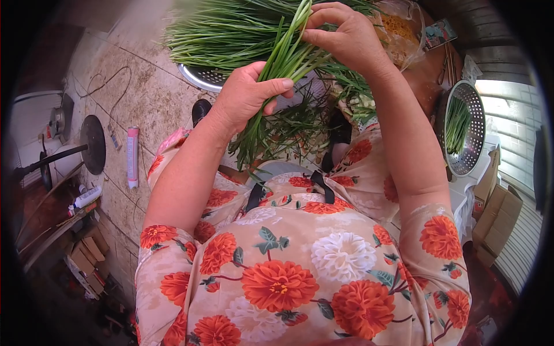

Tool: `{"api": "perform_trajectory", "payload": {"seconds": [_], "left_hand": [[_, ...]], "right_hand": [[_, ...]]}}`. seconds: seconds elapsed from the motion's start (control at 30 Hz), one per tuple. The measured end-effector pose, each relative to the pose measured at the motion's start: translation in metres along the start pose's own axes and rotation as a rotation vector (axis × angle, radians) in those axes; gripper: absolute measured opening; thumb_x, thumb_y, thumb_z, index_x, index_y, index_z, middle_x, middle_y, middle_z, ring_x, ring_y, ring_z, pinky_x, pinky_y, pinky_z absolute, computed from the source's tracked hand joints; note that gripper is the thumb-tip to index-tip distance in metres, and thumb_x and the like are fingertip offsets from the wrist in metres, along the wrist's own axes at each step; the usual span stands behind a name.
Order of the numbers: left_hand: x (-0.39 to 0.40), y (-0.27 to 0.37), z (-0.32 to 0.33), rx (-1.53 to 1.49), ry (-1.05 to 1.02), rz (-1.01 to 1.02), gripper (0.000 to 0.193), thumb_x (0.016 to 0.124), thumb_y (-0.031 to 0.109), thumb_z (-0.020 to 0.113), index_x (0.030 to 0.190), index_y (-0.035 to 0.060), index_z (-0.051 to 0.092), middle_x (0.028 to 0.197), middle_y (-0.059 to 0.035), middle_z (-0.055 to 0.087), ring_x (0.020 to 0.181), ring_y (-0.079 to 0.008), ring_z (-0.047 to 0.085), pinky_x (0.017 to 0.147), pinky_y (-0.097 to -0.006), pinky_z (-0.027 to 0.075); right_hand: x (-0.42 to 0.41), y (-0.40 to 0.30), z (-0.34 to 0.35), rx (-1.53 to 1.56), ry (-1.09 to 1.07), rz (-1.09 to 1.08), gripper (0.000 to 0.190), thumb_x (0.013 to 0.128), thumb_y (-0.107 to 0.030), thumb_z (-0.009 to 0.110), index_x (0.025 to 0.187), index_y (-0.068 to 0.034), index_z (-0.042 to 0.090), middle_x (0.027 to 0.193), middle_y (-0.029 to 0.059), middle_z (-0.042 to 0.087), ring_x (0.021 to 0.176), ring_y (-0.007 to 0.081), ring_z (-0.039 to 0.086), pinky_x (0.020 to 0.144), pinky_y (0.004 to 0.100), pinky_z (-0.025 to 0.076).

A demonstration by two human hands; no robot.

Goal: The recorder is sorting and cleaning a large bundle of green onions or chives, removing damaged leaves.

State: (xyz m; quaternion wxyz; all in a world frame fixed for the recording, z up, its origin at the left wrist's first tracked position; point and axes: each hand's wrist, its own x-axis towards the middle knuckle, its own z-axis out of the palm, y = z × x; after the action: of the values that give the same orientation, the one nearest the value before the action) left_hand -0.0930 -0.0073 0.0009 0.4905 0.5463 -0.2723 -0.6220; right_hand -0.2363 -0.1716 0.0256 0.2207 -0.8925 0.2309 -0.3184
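My left hand (251, 95) is closed around a bunch of green chives (283, 60), its pale stalk ends pointing up and its leafy ends hanging below the fist. At the upper part of this bunch is my right hand (344, 34), thumb and forefinger bent against the stalks. Whether a single stalk is pinched there cannot be made out. Behind both hands a large heap of chives (216, 41) lies over a metal colander (190, 73), of which only part of the perforated rim shows. Loose green trimmings (298, 125) lie beneath the bunch, between my feet.
At the right, a second colander (476, 125) holds more chives (456, 125). A plastic bag with yellow rubber bands (396, 28) and a phone (440, 33) rest on a brown surface (420, 82). Cardboard boxes (495, 220) stand farther right. A pink cylinder (132, 158) is on the tiled floor.
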Motion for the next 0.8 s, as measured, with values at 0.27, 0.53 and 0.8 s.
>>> {"api": "perform_trajectory", "payload": {"seconds": [0.27, 0.53, 0.8], "left_hand": [[0.001, -0.003, -0.001, -0.055, -0.031, -0.049, 0.024, 0.084, 0.015, 0.069, 0.103, 0.0030, 0.060, 0.080, -0.0095, 0.066, 0.049, -0.0065, 0.050, 0.042, -0.0179, 0.039], [0.003, -0.004, 0.001, -0.032, -0.030, -0.093, 0.022, 0.085, 0.017, 0.067, 0.101, 0.0035, 0.061, 0.080, -0.0089, 0.066, 0.047, -0.0062, 0.049, 0.042, -0.0176, 0.039], [0.002, 0.001, 0.005, 0.075, -0.033, -0.079, 0.022, 0.085, 0.020, 0.067, 0.100, 0.0035, 0.061, 0.079, -0.0077, 0.066, 0.047, -0.0059, 0.048, 0.042, -0.0186, 0.039]], "right_hand": [[0.016, -0.012, -0.027, 0.741, 0.112, 0.806, 0.010, 0.083, -0.010, 0.069, 0.090, -0.002, 0.067, 0.076, 0.0008, 0.064, 0.067, 0.0098, 0.058, 0.062, 0.0246, 0.047], [0.007, -0.022, -0.028, 0.159, -0.150, 0.335, 0.029, 0.073, -0.018, 0.075, 0.095, -0.001, 0.066, 0.104, 0.0115, 0.060, 0.092, 0.0200, 0.059, 0.076, 0.0318, 0.050], [0.010, -0.029, -0.027, 0.117, -0.258, 0.501, 0.054, 0.070, -0.017, 0.076, 0.117, -0.004, 0.054, 0.108, 0.0129, 0.060, 0.098, 0.0229, 0.059, 0.083, 0.0336, 0.048]]}}
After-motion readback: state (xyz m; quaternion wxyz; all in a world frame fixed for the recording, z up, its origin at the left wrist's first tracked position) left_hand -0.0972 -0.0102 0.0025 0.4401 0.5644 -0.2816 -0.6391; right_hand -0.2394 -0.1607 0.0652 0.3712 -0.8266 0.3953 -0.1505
